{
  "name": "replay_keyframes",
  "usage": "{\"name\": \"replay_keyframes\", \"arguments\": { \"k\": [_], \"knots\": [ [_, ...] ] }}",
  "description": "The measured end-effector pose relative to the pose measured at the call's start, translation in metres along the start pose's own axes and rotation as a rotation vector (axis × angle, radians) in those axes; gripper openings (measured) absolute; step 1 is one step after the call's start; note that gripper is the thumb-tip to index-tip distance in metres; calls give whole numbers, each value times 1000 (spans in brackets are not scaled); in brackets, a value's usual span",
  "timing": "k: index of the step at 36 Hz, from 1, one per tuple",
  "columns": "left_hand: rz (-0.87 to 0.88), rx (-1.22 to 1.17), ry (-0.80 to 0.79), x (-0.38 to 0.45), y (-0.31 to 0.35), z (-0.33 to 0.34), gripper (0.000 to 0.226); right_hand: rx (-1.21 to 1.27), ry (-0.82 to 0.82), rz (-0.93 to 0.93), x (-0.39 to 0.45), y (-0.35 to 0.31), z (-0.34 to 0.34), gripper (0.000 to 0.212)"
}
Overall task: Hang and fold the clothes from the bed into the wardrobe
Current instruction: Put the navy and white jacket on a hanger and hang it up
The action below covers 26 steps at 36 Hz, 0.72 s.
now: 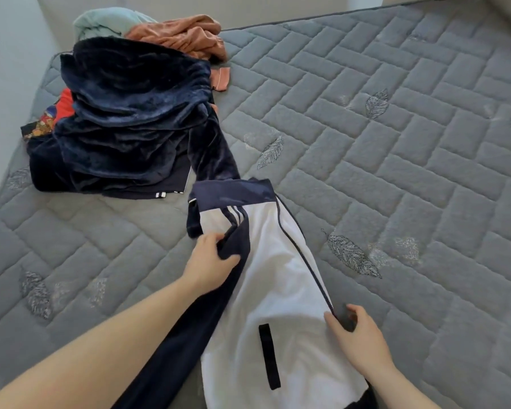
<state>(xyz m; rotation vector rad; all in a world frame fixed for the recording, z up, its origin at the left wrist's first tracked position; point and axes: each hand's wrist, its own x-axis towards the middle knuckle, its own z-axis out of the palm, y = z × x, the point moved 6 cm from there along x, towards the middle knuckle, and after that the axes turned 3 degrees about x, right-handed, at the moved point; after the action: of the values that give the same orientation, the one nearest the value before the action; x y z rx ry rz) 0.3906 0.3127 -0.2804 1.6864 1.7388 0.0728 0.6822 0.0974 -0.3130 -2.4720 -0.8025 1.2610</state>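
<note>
1. Spread on the grey quilted mattress [396, 128], a navy-and-white zip jacket [278, 276] shows its smooth white lining.
2. Left hand [210, 261] grips its navy sleeve; right hand [357, 338] pinches the zipper edge.
3. Nearby, a plush navy pile [130, 119].

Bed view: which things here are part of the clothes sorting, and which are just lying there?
Part of the job:
white and navy jacket, gripped by left hand and right hand
dark blue velvet clothes
orange garment
pale green garment
red patterned garment

Just there:
grey quilted mattress
</note>
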Motion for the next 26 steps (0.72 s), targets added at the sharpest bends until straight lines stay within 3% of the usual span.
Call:
{"name": "replay_keyframes", "arguments": {
  "k": [4,8,12,14,15,17,18,20,23,26],
  "knots": [
    [-173,73,-95,-50,-81,14,64,-95,-83,-25,-9,20,6,50],
    [-274,202,-216,-73,-115,20,57,-89,-190,-49,-19,23,19,5],
    [-129,148,62,-47,-63,-3,65,-160,-280,-106,-27,12,40,15],
    [16,69,154,-23,-14,-11,59,-70,-179,-108,-22,3,42,10],
    [85,44,166,-11,11,-11,54,10,-92,-96,-18,-3,39,20],
    [162,15,107,14,53,1,53,148,3,-73,-10,-18,35,55],
    [154,-4,35,24,68,11,63,181,-9,-88,-7,-27,37,68],
    [49,-84,-111,40,87,31,93,159,-117,-225,-6,-48,47,62],
    [-89,-143,-210,48,96,52,131,-9,-342,-421,-30,-70,84,44],
    [-133,73,-261,37,83,63,136,-111,-562,-428,-59,-73,123,37]
  ]
}}
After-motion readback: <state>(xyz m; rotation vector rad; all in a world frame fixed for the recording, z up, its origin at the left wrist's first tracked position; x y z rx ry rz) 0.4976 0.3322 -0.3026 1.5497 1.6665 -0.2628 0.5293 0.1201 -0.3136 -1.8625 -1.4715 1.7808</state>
